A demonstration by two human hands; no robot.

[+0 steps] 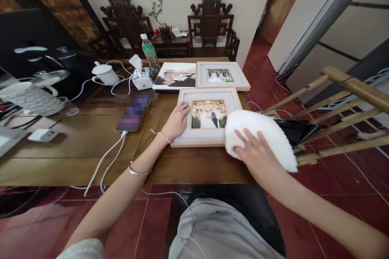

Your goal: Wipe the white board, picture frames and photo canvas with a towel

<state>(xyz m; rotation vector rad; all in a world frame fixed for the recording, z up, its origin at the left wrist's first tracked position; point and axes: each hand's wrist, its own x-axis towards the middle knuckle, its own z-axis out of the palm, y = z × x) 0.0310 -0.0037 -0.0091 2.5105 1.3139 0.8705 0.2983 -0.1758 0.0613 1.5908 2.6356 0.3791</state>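
Note:
A pale wooden picture frame (206, 144) with a small photo in its middle lies face up near the table's front edge. My left hand (178, 120) holds its left side, fingers bent over the border. On the frame's right side, my right hand (253, 149) presses a fluffy white cloth (258, 125), its fingers spread over the fabric. The cloth covers the frame's right border and hangs past the table edge. Just behind lie a second pale frame (243, 83) and a photo panel (174, 75), side by side.
Left of the frames are a phone (133, 113) on a white cable, a tissue box (142, 79), a green-labelled bottle (150, 54), a lidded white cup (105, 73) and a patterned mug (28, 97). A bamboo chair (343, 81) stands close on the right.

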